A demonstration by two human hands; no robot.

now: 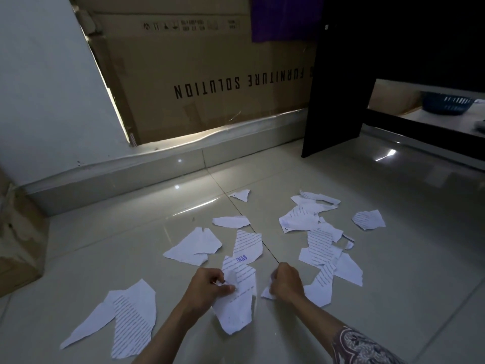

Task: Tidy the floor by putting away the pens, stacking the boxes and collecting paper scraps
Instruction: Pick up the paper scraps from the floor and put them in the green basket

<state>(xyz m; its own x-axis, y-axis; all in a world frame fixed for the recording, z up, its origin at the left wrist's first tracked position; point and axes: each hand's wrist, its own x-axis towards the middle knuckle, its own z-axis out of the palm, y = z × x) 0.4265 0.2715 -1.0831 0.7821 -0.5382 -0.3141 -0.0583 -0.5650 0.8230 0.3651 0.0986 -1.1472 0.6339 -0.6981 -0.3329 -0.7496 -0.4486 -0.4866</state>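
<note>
Many paper scraps (pixel 312 222) scattered across floor tiles (pixel 393 298). Left hand (pixel 207 286) pinches a printed scrap (pixel 237 306), lifted for collecting; right hand (pixel 286 282) curled around another small piece (pixel 266 294), likely gathering a bundle.

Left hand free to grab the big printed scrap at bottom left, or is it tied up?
Probably not yet: the left hand already grips a torn sheet. The big printed scrap lies uncovered on the floor tiles just beside that forearm, so the path itself looks free.
</note>
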